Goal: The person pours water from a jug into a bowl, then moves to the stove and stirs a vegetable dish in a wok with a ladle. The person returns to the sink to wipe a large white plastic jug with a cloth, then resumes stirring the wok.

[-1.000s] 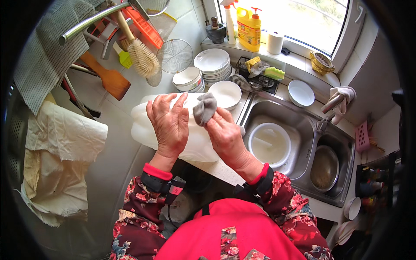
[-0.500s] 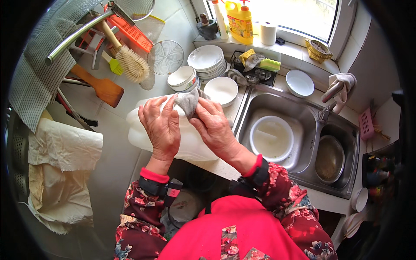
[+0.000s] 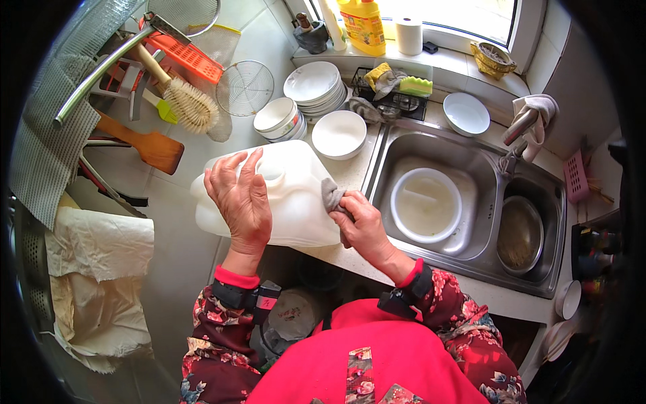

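A: Where is the large translucent white plastic jug [image 3: 286,198] now?

B: Lying on its side at the near edge of the pale desk [image 3: 356,172], left of the steel double sink [image 3: 484,175]. The left hand [image 3: 242,202] is spread flat on top, pinning it.

A: And the small grey cloth [image 3: 331,195]?

B: A second ago the right hand [image 3: 363,225] held it above the jug's top; now that hand grips it bunched against the jug's right side. So the wiping has moved down the side wall. The stacked white bowls [image 3: 279,121] behind stay untouched.
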The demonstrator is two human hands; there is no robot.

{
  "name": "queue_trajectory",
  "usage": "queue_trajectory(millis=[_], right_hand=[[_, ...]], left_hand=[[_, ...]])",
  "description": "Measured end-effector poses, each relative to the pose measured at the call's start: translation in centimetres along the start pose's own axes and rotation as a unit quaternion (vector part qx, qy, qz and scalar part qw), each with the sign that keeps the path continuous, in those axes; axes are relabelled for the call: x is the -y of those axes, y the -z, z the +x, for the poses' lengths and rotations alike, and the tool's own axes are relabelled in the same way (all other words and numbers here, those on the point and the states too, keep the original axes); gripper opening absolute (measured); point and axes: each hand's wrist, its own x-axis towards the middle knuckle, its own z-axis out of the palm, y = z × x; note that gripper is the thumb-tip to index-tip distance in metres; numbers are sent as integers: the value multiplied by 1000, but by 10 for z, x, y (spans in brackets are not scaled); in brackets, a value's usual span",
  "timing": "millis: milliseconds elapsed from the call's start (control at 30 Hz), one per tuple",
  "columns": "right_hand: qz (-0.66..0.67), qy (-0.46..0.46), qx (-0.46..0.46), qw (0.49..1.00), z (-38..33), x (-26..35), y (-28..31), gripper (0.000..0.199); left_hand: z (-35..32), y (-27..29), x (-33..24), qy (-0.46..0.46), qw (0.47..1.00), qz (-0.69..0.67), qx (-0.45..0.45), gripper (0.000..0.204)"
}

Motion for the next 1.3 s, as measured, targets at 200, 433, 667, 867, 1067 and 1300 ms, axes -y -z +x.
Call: queue_trajectory(millis=[200,433,667,867,1067,1300], right_hand=[[-81,300,-33,950,38,67,-13,24],[-142,301,-44,942,43,56,-9,23],[-51,70,-41,995,27,14,3,9],[77,34,-58,995,30,37,-10,30],[139,65,-60,986,28,14,-46,54],[115,-191,-99,970,7,-76,-62,53]], left_hand=[[4,0,-4,-7,1000,-8,8,47],[0,1,0,-2,1000,-7,7,48],[0,1,0,-6,1000,-7,3,45],[0,-1,1,-10,1000,11,0,45],[4,-2,0,-25,1000,-2,4,48],[4,-1,-3,-31,999,5,8,51]])
